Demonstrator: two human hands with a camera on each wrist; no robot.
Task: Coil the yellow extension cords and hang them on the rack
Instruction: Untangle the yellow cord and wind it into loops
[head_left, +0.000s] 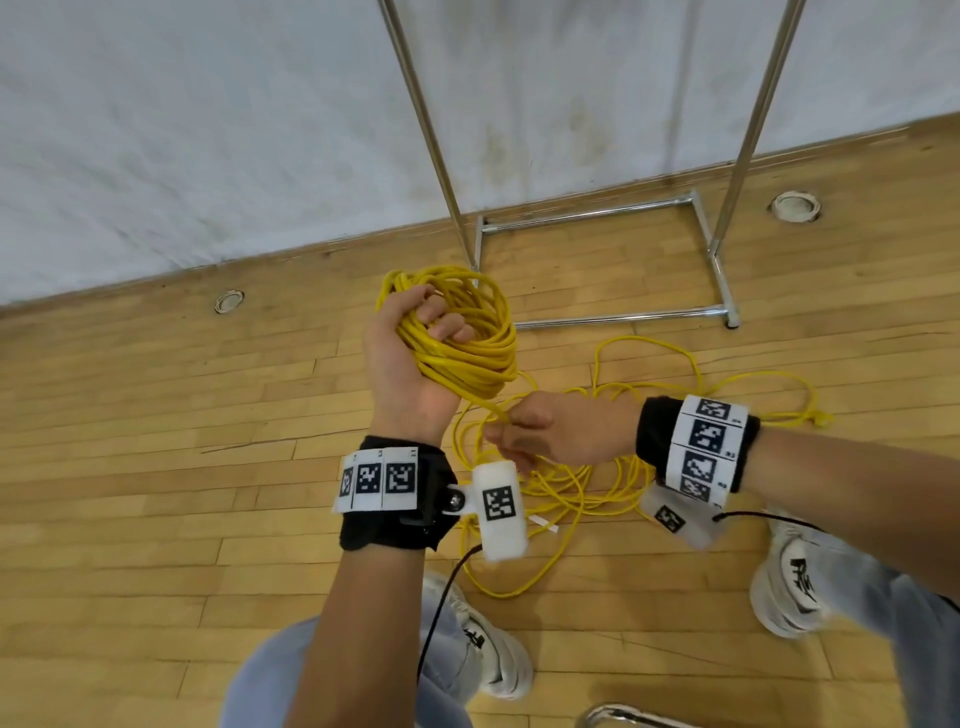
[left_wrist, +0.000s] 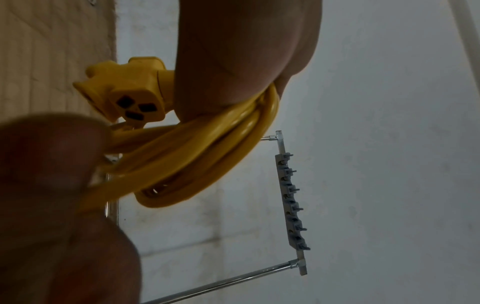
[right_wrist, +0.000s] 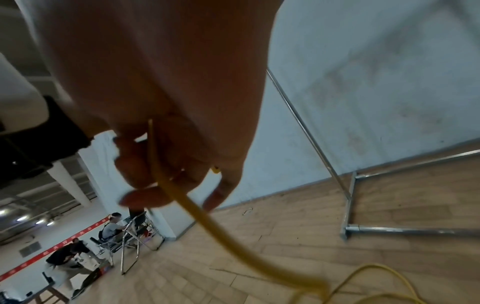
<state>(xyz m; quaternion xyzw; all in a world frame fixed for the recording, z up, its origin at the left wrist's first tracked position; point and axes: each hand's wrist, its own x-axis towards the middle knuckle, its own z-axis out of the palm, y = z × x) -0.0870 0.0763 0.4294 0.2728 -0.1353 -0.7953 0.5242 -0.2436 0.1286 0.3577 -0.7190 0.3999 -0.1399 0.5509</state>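
Left hand (head_left: 402, 364), fingers (head_left: 451, 328) curled through yellow coil (head_left: 467, 343), held above floor (head_left: 156, 441). Right hand (head_left: 556, 431) pinching trailing cord (head_left: 488, 402) just below coil. Loose loops (head_left: 649, 395) on floor beside rack (head_left: 719, 254).

We're over a wood plank floor (head_left: 156, 441). Loose yellow cord (head_left: 613, 467) lies on it in tangled loops, directly below the right hand's fingers (head_left: 511, 441) and spreading away to their right. Beyond the fingers the chrome rack base (head_left: 613, 314) stands on the boards by the wall. Two round floor fittings (head_left: 229, 301), probably sockets, sit near the wall.
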